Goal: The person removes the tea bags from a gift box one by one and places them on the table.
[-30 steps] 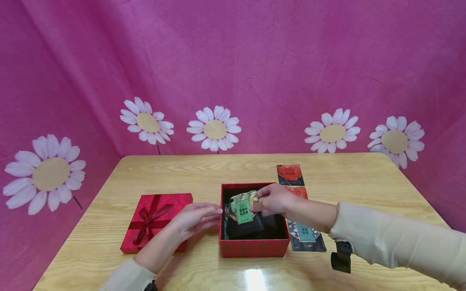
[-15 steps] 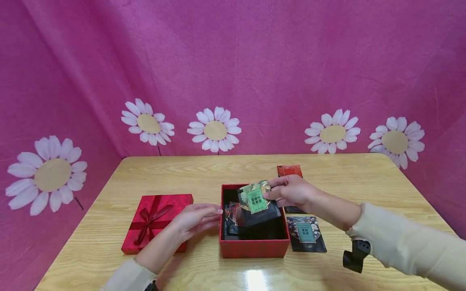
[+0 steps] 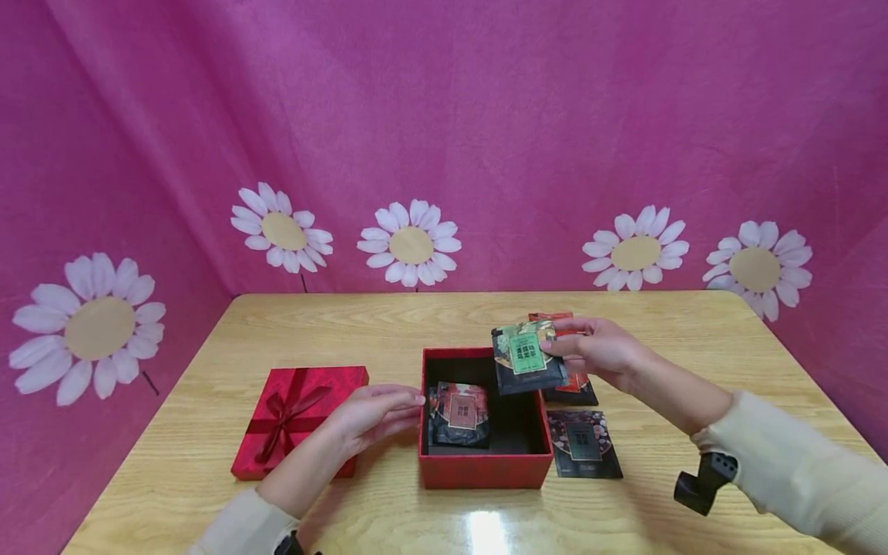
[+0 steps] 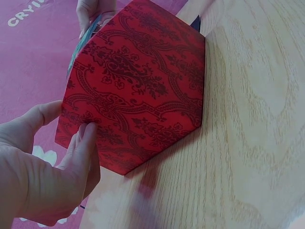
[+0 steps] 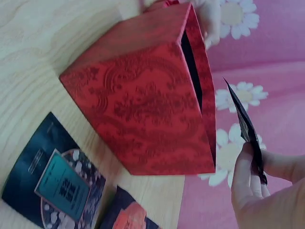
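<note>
A red patterned gift box [image 3: 484, 472] stands uncovered on the table. My left hand [image 3: 371, 418] is at its left wall; in the left wrist view the thumb meets the rim and the fingers [image 4: 86, 138] lie against the outside. My right hand [image 3: 600, 351] pinches a dark tea packet with a green label [image 3: 529, 356] by its right edge, raised over the box's back right corner. In the right wrist view this packet [image 5: 248, 129] shows edge-on, apart from the box. Inside the box, at the left, lies a tea packet with a reddish label [image 3: 461, 416], with more packet edges beside it.
The red lid with its ribbon bow [image 3: 298, 420] lies left of the box. To the right lie a tea packet with a teal label [image 5: 64, 186] and, behind it, red-and-dark packets [image 3: 577, 391] partly covered by my right hand. A pink flowered cloth [image 3: 486, 154] hangs behind the wooden table.
My right hand has lifted the green-label tea packet out of the box, up and to the right, uncovering the reddish packet inside. My left hand stays at the box's left wall.
</note>
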`<state>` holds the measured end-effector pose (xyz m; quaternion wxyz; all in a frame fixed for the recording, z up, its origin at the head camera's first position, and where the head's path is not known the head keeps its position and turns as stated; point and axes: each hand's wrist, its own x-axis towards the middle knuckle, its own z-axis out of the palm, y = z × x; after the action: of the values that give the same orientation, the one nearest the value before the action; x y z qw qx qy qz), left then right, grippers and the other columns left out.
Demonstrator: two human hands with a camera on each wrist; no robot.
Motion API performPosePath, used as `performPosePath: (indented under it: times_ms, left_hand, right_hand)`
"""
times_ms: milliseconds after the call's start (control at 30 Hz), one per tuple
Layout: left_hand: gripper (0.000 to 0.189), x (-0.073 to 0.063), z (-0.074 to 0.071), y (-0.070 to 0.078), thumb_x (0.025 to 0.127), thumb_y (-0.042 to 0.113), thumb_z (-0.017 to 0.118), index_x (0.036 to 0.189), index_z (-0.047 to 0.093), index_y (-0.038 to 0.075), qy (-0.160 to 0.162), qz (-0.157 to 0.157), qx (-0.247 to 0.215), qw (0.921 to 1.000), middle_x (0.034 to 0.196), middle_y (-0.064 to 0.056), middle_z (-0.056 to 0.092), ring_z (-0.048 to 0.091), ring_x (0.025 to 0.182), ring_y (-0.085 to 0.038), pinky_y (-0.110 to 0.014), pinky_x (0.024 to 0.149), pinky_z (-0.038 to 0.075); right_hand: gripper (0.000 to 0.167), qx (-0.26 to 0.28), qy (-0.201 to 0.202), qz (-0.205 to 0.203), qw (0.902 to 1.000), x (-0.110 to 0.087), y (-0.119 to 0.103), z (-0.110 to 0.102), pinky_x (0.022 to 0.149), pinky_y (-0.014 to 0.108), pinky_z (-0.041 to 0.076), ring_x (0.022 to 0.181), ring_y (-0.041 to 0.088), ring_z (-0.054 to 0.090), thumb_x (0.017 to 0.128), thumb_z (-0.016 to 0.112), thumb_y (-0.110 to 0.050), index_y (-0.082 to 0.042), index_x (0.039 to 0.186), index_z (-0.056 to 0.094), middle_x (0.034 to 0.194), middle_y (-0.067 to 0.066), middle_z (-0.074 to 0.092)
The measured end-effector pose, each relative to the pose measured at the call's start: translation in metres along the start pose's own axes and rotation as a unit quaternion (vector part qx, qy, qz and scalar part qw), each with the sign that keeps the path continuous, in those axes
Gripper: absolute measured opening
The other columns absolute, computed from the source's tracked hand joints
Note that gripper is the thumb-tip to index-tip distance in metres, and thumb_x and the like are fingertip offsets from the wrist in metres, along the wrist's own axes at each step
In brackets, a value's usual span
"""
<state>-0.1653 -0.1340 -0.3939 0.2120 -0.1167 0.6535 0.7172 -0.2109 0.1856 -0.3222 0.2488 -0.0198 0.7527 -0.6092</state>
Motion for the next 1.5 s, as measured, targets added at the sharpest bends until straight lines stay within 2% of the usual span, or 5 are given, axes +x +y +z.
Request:
performPosePath:
  times_ms: [400,833,1133,1400,1500]
  left_hand:
    - [0.034,-0.002,0.002,0.001,0.09,0.009,0.064,0.12,0.06,-0.008,0.015,-0.004,0.003,0.9999,0.105,-0.013,0.071,0.07,0.09,-0.014,-0.036,0.095,0.054]
    - [0.036,-0.001,0.002,0.0,0.09,0.008,0.064,0.121,0.059,-0.009,0.008,-0.004,-0.001,1.0,0.105,-0.012,0.071,0.07,0.093,-0.015,-0.037,0.095,0.054]
    - [0.035,-0.001,0.002,0.001,0.091,0.011,0.065,0.121,0.061,-0.006,0.025,-0.011,0.006,0.9996,0.11,-0.014,0.07,0.07,0.094,-0.017,-0.037,0.096,0.053]
    - [0.036,-0.001,0.0,0.001,0.091,0.008,0.062,0.123,0.058,-0.009,0.009,-0.004,0.004,1.0,0.101,-0.008,0.071,0.07,0.089,-0.013,-0.038,0.097,0.053]
    - [0.036,-0.001,0.0,0.001,0.091,0.01,0.063,0.122,0.059,-0.007,0.012,-0.006,0.005,0.9999,0.104,-0.009,0.071,0.07,0.091,-0.014,-0.038,0.097,0.053]
  right_hand:
    - [0.072,0.016,0.06,-0.008,0.998,0.009,0.015,-0.041,0.074,0.014,0.057,0.075,-0.004,0.064,0.092,0.062,-0.012,0.009,0.147,0.022,0.078,-0.017,0.066]
    - [0.075,0.017,0.075,0.004,0.997,0.03,0.033,-0.092,0.07,0.013,0.057,0.069,-0.004,0.064,0.093,0.06,-0.012,0.007,0.15,0.015,0.072,-0.018,0.067]
    - [0.072,-0.052,0.124,-0.008,0.9909,0.05,0.048,-0.122,0.069,0.011,0.055,0.071,-0.008,0.06,0.092,0.062,-0.016,0.008,0.148,0.022,0.073,-0.025,0.059]
    - [0.071,-0.111,0.155,0.022,0.9814,0.07,0.061,-0.143,0.068,0.012,0.055,0.068,-0.01,0.056,0.094,0.06,-0.022,0.008,0.147,0.024,0.07,-0.027,0.053]
    - [0.068,-0.135,0.171,0.035,0.9754,0.074,0.066,-0.148,0.07,0.015,0.056,0.068,-0.01,0.054,0.093,0.06,-0.023,0.009,0.145,0.029,0.075,-0.021,0.055]
